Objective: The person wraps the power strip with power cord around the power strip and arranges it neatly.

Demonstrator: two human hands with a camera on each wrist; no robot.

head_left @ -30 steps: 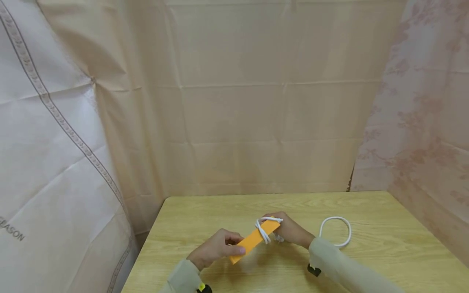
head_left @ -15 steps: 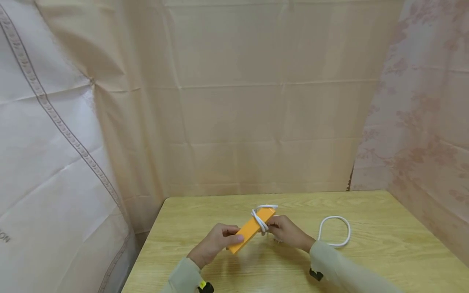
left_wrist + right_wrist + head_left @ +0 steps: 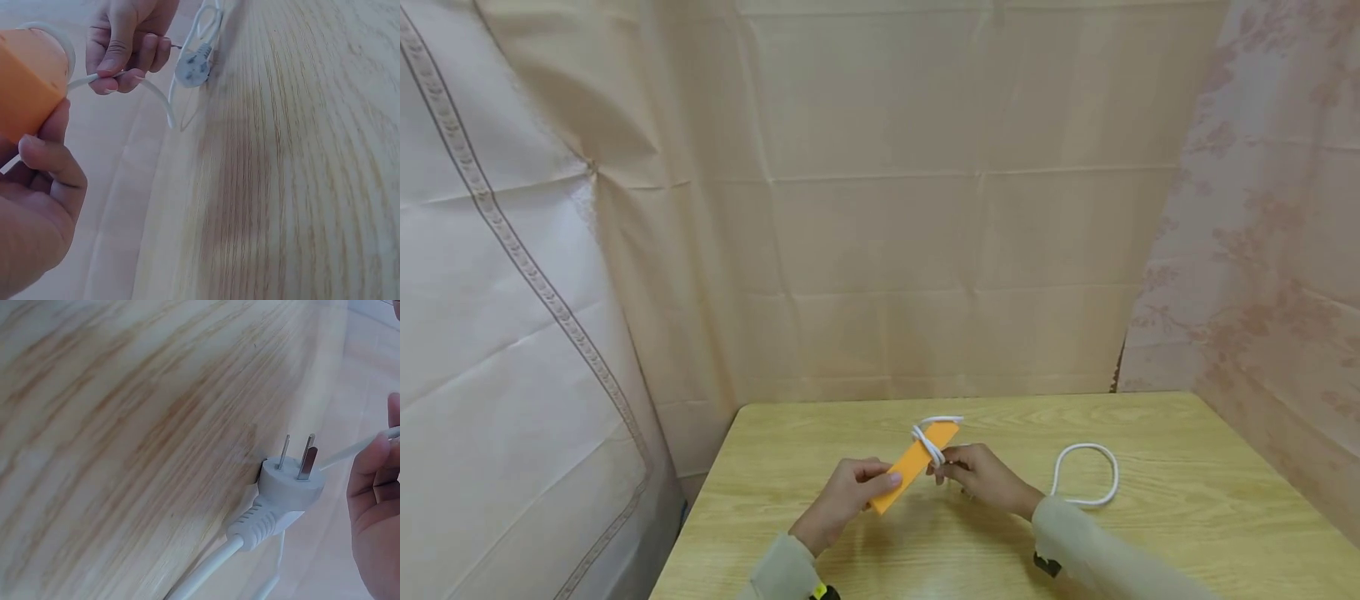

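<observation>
An orange power strip [image 3: 908,475], a long bar with no sockets showing, is held up slanting over the table. My left hand [image 3: 846,498] grips its near end, thumb on top. White cord [image 3: 928,445] is wound in a few turns round the far half. On the right side of the strip, my right hand [image 3: 988,477] pinches the cord between thumb and fingers. In the left wrist view that pinched cord [image 3: 156,94] runs past the fingertips and curves down. A white three-pin plug [image 3: 290,484] shows large in the right wrist view, its pins bare.
A loop of white cord [image 3: 1116,475] lies on the wooden table [image 3: 1195,467], right of my right forearm. Beige cloth [image 3: 880,250] hangs behind the table's back edge. White cloth [image 3: 512,400] hangs at the left, flowered cloth [image 3: 1285,275] at the right.
The strip has risen slightly away from me in the head view. My right hand has shifted from behind its far end to its right side, where it now pinches the cord.
</observation>
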